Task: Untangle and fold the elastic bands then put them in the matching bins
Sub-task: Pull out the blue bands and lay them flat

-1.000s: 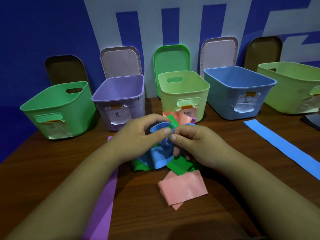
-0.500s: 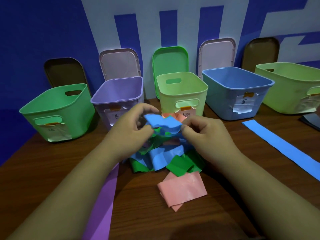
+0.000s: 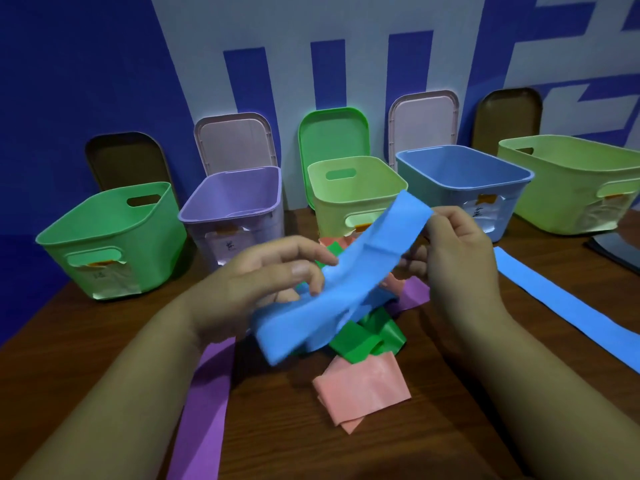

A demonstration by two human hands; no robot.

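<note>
— Could you read the paper labels on the bins?
— No. The handwriting on the purple bin (image 3: 231, 199) and the blue bin (image 3: 464, 169) was too blurred.
— And the hands?
— The left hand (image 3: 263, 282) and right hand (image 3: 457, 251) each pinched the blue band (image 3: 346, 296). They held it above the tangled pile (image 3: 372, 337), and it partly hid that pile.

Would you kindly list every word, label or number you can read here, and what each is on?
Nothing is sharp enough to quote.
Green bin, paper label: handwriting, too blurred.
Purple bin, paper label: handwriting, too blurred.
Blue bin, paper label: handwriting, too blurred.
Far-right bin, label: creased, unreadable.
Middle bin, label: mostly hidden behind the blue band.
Wall: large blue shapes, cropped, unreadable.
</note>
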